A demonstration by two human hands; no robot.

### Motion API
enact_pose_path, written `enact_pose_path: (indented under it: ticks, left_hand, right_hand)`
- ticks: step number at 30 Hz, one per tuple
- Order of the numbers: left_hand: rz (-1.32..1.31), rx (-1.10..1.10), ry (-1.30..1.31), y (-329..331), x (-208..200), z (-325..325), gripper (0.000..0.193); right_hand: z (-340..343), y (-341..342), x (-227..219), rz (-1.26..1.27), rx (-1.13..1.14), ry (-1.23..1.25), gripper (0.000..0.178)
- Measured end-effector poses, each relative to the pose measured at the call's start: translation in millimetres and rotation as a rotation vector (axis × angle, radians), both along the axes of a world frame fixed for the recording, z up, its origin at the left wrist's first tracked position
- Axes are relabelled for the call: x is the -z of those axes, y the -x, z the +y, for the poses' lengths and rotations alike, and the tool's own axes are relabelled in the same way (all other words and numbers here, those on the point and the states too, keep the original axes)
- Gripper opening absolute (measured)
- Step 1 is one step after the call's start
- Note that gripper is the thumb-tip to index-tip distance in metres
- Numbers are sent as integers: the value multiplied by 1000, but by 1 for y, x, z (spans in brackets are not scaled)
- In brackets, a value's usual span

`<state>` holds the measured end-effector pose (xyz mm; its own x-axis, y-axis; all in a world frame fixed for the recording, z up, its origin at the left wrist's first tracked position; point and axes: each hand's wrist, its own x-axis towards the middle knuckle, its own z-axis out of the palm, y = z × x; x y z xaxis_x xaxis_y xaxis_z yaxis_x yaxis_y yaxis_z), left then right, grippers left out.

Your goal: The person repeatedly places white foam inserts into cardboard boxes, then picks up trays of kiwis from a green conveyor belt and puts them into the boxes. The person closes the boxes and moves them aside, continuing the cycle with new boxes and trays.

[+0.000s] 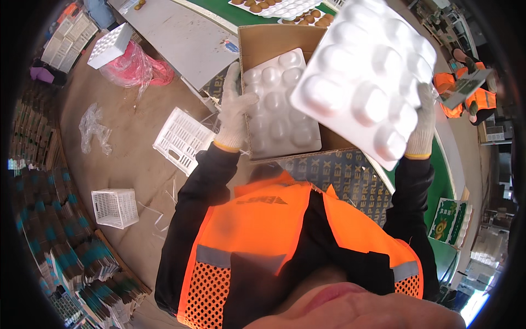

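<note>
My right hand (422,118), in a white knitted glove with a yellow cuff, grips the right edge of a white moulded fruit tray (367,82). That tray is tilted, with rounded bumps showing, and partly covers the right side of an open cardboard box (282,35). Inside the box lies another white moulded tray (279,101), leaning a little. At the box's left wall is my gloved left hand (233,107). Its fingers are stretched out along the outside and the thumb reaches over the rim. What lies under the inner tray is hidden.
Brown fruit (260,6) sits in white trays on a green conveyor belt (219,8) beyond the box. A grey table (181,44) stands left of it. White plastic crates (183,140) and clear plastic film (96,129) lie on the floor. Another person (479,101) in orange is at right.
</note>
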<state>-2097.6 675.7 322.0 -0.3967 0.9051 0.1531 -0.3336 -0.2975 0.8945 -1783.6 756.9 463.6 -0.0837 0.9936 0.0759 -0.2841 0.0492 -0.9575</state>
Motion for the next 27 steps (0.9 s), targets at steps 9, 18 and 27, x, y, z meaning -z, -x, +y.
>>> enact_pose_path:
  ticks: [9, 18, 27]
  left_hand:
    - [10, 3, -28, 17, 25, 6, 87]
    - [-238, 131, 194, -5, 37, -6, 72]
    - [-246, 261, 475, -19, 118, -14, 68]
  right_hand:
    - [19, 127, 35, -498, -513, 306, 56]
    - [62, 128, 125, -1976, -747, -151, 33]
    - [25, 156, 103, -1869, -804, -774, 20]
